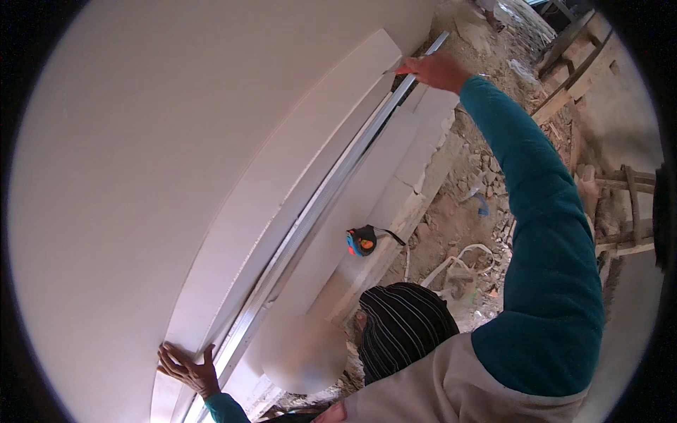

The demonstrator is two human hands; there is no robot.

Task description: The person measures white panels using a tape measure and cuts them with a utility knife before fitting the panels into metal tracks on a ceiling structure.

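Observation:
Fingers spread, my left hand (189,369) presses flat on the near end of a long white board strip (282,190). My right arm reaches far forward, and my right hand (438,72) is closed on a small red-handled tool (405,68) with a thin pointed tip. That tip is by the far end of the strip; its exact kind is too small to tell. Alongside the strip runs a long silver metal profile (310,205), passing just beneath my right hand.
A black, blue and orange tape measure (361,241) lies on more pale boards (352,194) right of the profile. Rubble-strewn ground (479,173) lies beyond them, with a white strap or cord (455,261). Wooden stool-like frames (627,204) stand at the right. A large pale panel (162,141) fills the left.

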